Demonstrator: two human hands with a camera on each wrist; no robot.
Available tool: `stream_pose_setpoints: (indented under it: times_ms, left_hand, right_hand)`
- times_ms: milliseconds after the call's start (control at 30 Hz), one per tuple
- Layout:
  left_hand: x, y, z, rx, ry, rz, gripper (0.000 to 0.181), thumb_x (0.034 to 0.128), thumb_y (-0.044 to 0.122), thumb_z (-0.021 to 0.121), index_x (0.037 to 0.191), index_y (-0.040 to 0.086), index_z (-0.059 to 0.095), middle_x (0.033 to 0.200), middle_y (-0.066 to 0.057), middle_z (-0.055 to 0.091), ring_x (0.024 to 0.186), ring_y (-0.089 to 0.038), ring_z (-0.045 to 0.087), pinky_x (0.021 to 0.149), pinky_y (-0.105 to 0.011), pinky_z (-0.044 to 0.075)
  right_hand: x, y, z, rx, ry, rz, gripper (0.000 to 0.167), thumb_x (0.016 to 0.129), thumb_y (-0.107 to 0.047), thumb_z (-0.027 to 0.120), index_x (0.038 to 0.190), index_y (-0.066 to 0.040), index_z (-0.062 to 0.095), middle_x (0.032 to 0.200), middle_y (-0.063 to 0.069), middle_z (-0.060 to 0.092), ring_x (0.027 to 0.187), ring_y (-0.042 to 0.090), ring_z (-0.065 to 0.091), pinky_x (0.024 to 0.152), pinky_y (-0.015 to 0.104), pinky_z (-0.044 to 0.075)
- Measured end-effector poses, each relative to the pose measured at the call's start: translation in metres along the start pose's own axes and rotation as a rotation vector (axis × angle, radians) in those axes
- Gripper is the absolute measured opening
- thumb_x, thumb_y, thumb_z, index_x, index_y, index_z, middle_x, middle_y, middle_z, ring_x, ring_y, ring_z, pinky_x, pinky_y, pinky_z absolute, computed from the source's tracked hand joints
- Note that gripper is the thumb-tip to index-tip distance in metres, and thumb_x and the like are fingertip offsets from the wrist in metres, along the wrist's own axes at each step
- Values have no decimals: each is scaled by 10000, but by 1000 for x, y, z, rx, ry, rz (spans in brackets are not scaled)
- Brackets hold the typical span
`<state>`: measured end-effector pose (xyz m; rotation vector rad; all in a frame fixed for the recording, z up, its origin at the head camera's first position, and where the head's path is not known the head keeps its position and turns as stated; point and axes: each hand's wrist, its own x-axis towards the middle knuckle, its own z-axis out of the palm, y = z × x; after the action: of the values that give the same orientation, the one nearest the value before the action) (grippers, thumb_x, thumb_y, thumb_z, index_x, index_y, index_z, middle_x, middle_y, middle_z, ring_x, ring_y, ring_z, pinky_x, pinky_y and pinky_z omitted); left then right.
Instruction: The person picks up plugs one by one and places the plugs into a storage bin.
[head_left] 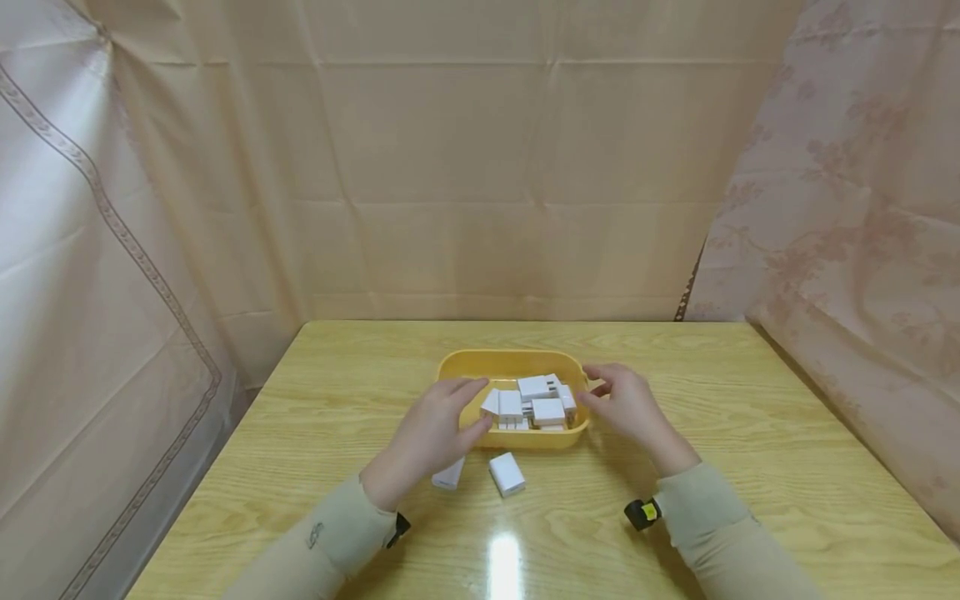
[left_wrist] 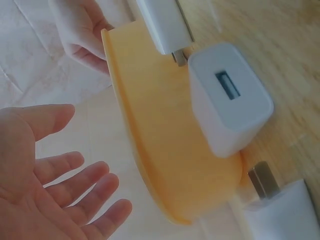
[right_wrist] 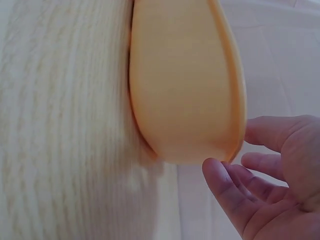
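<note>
A yellow plastic basket (head_left: pixel 495 439) holds several white charger plugs (head_left: pixel 534 387). My left hand (head_left: pixel 431 421) hovers by the basket's left front side; in the left wrist view its fingers are spread and loosely bent, with nothing held. At the basket's right end, my right hand (head_left: pixel 626 408) holds the rim, its thumb and fingertips bent about the edge in the right wrist view. Outside the basket, in front of it, one white charger plug (head_left: pixel 507 474) lies on the table, and another charger plug (head_left: pixel 448 475) sits partly hidden beneath the left hand.
All this stands on a wood-grain table (head_left: pixel 345 367). Beige cloth (head_left: pixel 480 167) hangs behind it, with patterned cloth (head_left: pixel 847 183) at the right. In the left wrist view a charger plug (left_wrist: pixel 285 215) with a metal prong fills the lower right corner.
</note>
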<state>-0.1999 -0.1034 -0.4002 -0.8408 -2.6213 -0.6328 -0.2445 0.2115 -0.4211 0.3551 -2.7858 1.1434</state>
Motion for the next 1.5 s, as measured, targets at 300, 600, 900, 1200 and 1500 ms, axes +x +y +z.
stream_pose_setpoints:
  times_ms: [300,600,900,1200,1500]
  left_hand:
    - [-6,5,-2,-6,-3,29,558,927,311,758,1410,81,599,1341,-105,631,1237,-293,581,1017,-439,493]
    - [-14,13,7,-25,-9,70,506,888,308,798,1320,78,670,1240,-67,631,1119,-243,592,892,-382,548]
    - [-22,24,14,7,-100,72,383,907,346,765,1203,106,737,1176,-34,649,1044,-206,600,862,-357,543]
    - [-28,34,19,61,-199,119,372,915,366,751,1183,108,737,1189,-46,687,1097,-203,639,937,-353,535]
    - [-29,32,28,88,-237,115,316,881,354,778,1113,140,758,1110,9,695,987,-145,657,836,-309,555]
  right_hand:
    - [-1,3,3,-13,-6,12,499,929,-129,726,1363,74,588,1333,269,587,1001,339,682,716,344,595]
    - [-1,2,5,-9,-22,45,503,941,-153,714,1378,59,584,1361,258,576,1038,348,674,747,358,596]
    - [-2,6,7,-13,-11,23,487,949,-149,707,1364,74,586,1342,264,587,1041,357,675,789,410,591]
    - [-3,9,11,-27,31,-22,466,937,-128,701,1342,80,603,1314,267,600,1022,371,683,846,488,572]
    - [-5,11,14,-13,46,-27,470,940,-123,699,1354,75,596,1329,267,593,1030,371,681,854,498,567]
